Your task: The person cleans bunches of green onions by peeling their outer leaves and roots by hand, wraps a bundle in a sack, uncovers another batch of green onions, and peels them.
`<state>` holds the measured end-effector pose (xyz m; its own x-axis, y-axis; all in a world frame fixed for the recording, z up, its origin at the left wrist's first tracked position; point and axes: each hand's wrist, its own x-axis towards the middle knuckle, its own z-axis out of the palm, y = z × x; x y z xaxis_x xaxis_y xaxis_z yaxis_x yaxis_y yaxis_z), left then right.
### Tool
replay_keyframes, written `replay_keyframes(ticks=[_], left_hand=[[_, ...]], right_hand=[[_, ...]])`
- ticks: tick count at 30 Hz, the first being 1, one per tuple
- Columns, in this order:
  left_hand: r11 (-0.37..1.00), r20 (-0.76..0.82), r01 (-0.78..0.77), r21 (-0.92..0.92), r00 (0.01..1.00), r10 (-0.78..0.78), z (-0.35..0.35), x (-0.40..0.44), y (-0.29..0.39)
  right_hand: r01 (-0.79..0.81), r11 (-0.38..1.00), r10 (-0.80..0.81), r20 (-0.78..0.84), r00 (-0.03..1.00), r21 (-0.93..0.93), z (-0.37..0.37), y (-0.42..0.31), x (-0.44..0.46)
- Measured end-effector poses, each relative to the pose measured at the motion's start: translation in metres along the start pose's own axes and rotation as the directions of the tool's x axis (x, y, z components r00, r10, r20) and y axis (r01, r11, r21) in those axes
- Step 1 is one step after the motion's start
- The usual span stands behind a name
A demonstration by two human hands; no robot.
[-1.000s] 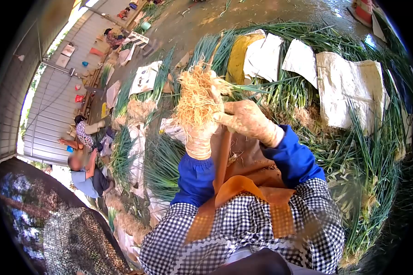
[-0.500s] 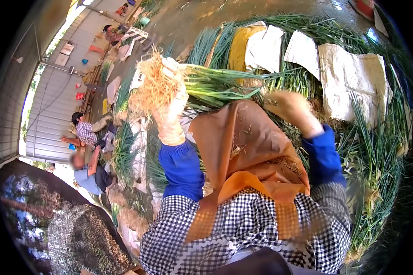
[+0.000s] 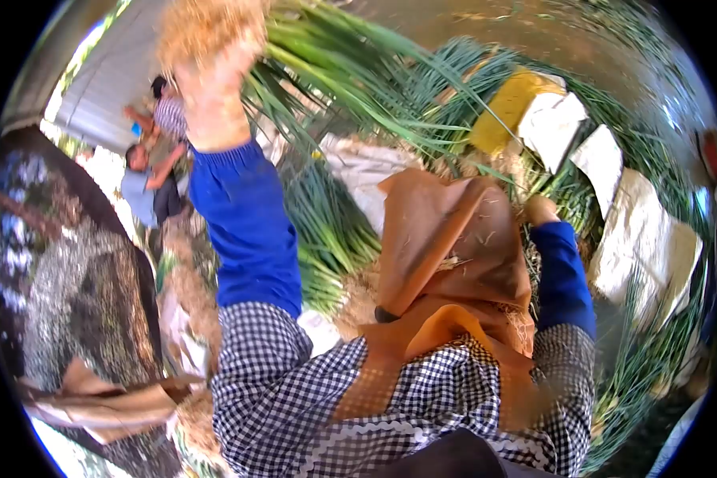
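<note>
At the upper left, my left hand is raised and closed round a bunch of green onions. The bunch's pale, tangled roots stick up at its left end, and its long green leaves trail to the right. My right hand is low, beside the onion pile right of the brown apron. Its fingers are hidden among the stalks. Another bundle of green onions lies between my left sleeve and the apron.
White sacks and a yellow sack lie over onions on the right. Two people sit at the upper left. Dark netting stands at the left, and a pale sheet lies beyond the apron.
My left hand has moved up and to the left with the bunch. My right hand has left the bunch and reached to the pile on the right. The view has turned.
</note>
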<state>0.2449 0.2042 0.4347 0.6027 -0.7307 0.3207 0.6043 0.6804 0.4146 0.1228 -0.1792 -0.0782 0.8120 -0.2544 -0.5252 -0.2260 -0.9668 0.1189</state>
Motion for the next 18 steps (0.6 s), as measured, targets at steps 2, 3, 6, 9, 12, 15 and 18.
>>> replay_keyframes(ticks=[2,3,6,9,12,15,18], left_hand=[[0.96,0.121,-0.145,0.238,0.986,0.119,0.0,-0.021,0.024],[0.866,0.168,-0.251,0.433,0.966,0.196,0.001,-0.033,0.025],[0.437,0.333,-0.449,0.779,0.887,0.319,-0.034,-0.061,0.041],[0.175,0.247,-0.373,0.911,0.834,0.494,-0.084,-0.122,0.037],[0.693,-0.286,-0.105,0.713,0.859,0.424,-0.15,-0.185,0.02],[0.664,-0.559,0.097,0.741,0.638,0.53,-0.181,-0.242,-0.052],[0.781,-0.767,0.277,0.56,0.528,0.363,-0.246,-0.309,-0.12]], right_hand=[[0.188,0.982,-0.187,-0.216,0.958,-0.012,0.055,0.044,0.003],[0.273,0.961,-0.274,-0.317,0.908,-0.048,0.081,0.066,0.004],[0.291,0.923,-0.1,-0.575,0.812,0.251,0.128,0.107,-0.015],[0.397,0.899,-0.227,-0.582,0.781,0.184,0.107,0.118,-0.076],[0.255,0.688,0.042,-0.389,0.92,0.679,0.09,0.117,-0.126],[0.134,0.847,-0.016,-0.227,0.974,0.514,0.106,0.14,-0.144],[0.033,0.822,0.027,-0.097,0.995,0.568,0.124,0.147,-0.16]])
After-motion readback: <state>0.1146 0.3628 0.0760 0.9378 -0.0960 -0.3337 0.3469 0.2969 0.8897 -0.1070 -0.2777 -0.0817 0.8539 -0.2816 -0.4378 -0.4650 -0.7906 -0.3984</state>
